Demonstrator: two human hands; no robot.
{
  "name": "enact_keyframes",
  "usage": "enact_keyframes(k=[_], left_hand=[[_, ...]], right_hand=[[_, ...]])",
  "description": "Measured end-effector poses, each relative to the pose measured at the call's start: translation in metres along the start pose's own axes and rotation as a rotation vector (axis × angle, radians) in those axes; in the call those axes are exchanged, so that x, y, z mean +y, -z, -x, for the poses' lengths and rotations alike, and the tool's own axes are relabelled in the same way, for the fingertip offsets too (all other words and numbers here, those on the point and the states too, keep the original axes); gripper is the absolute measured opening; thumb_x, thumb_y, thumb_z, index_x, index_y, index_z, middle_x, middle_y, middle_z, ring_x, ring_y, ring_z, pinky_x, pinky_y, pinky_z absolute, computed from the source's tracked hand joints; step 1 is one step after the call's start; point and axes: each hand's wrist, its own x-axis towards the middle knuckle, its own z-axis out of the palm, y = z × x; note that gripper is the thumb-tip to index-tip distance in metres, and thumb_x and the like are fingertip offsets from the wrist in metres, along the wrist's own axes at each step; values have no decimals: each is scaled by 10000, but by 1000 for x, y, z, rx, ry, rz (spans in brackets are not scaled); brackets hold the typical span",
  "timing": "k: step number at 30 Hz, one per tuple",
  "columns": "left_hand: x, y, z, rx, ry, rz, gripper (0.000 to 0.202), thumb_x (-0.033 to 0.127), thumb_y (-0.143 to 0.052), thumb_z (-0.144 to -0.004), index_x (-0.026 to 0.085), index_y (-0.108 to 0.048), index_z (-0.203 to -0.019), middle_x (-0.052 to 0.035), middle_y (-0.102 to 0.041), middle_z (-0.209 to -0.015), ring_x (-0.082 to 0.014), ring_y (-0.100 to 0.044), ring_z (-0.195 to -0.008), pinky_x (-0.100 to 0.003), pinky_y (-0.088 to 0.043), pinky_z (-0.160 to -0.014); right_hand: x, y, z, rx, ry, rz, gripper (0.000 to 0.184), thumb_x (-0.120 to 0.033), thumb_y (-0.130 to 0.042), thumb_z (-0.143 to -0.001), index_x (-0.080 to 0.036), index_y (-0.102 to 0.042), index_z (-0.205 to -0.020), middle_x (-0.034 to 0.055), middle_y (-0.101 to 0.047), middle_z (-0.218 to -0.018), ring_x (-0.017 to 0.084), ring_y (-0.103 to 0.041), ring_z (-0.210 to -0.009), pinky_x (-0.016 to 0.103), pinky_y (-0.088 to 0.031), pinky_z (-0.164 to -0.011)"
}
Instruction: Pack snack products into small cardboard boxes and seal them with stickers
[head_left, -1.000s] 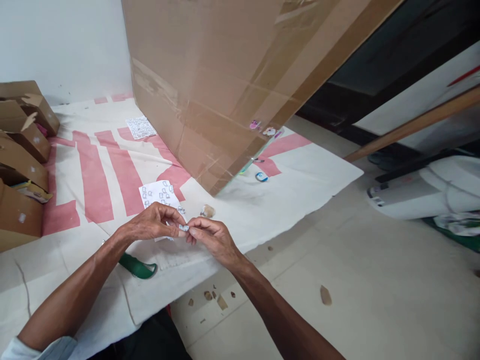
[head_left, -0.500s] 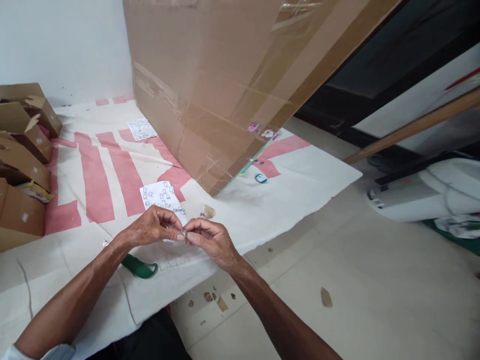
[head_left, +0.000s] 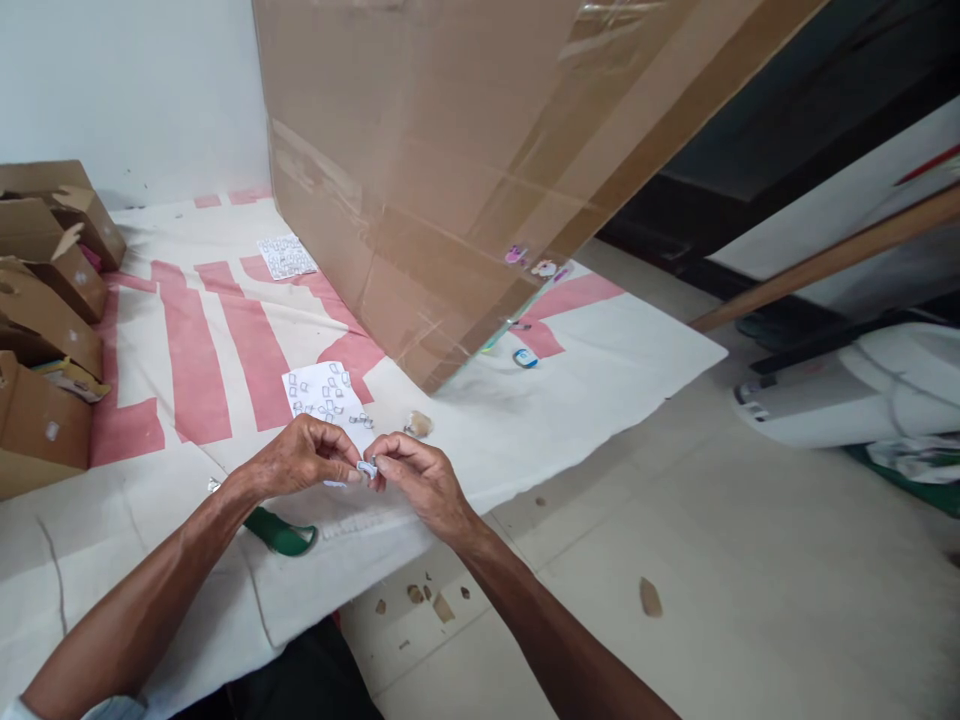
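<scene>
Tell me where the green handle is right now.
In the head view, the green handle lies left of centre on the cloth, below the left hand and right of the left forearm, which partly hides it.

Matt cardboard box (head_left: 405, 150), glossy clear tape (head_left: 551, 170) across it, creased matt cloth (head_left: 196, 360) over the counter, thin matt paper sheet (head_left: 324, 388), smooth plastic-looking handle (head_left: 283, 536), matt cardboard cartons (head_left: 41, 425), smooth plastic-looking bucket (head_left: 911, 365), wooden-looking bar (head_left: 825, 262), smooth tiled floor (head_left: 585, 540) with dull gloss
</scene>
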Motion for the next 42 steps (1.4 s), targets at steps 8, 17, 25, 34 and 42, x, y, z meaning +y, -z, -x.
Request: enact_keyframes(k=[8,17,25,34,42], left_hand=[[-4,1,2,9,-39,-18,187,324,-882,-758,160,-835,-833,-35,-760,-738,-114,-619,-655,-229,-465,-639],[-3,0,4,-5,-38,-70,201,332,-821,-798,133,-797,-779,-13,-676,-671,-96,-537,-617,-230,-413,-613],[0,13,14,81,-4,-111,257,378,-850,-758,128,-786,-756,-42,-707,-685,-120,-572,-626,-247,-428,-614],[10,39,31,296,-43,-96,256,358,-905,-692,134,-781,-701,-37,-695,-669,-122,-574,-646,-238,-449,-616],[9,46,37,353,-44,-83,235,336,-888,-672,134,-769,-669,-33,-678,-638,-123,-561,-633,-244,-447,-605]], right_hand=[[-3,0,0,2,-4,46,238,-439,-708,-901,-212,-695,-832,-5,-652,-704,150,-614,-649,299,-530,-671],[-2,-2,1,-53,-14,1,246,-453,-748,-878,-216,-693,-846,-3,-670,-736,148,-623,-656,298,-527,-669],[0,8,-3,43,-10,135,207,-414,-677,-913,-213,-666,-865,-3,-660,-725,154,-610,-679,294,-502,-681],[10,15,-27,-70,126,746,134,-286,-519,-959,-237,-605,-868,16,-676,-770,169,-578,-689,293,-418,-671],[21,11,-41,-159,98,1136,126,-187,-522,-956,-219,-614,-876,34,-713,-810,173,-586,-703,293,-303,-646]])
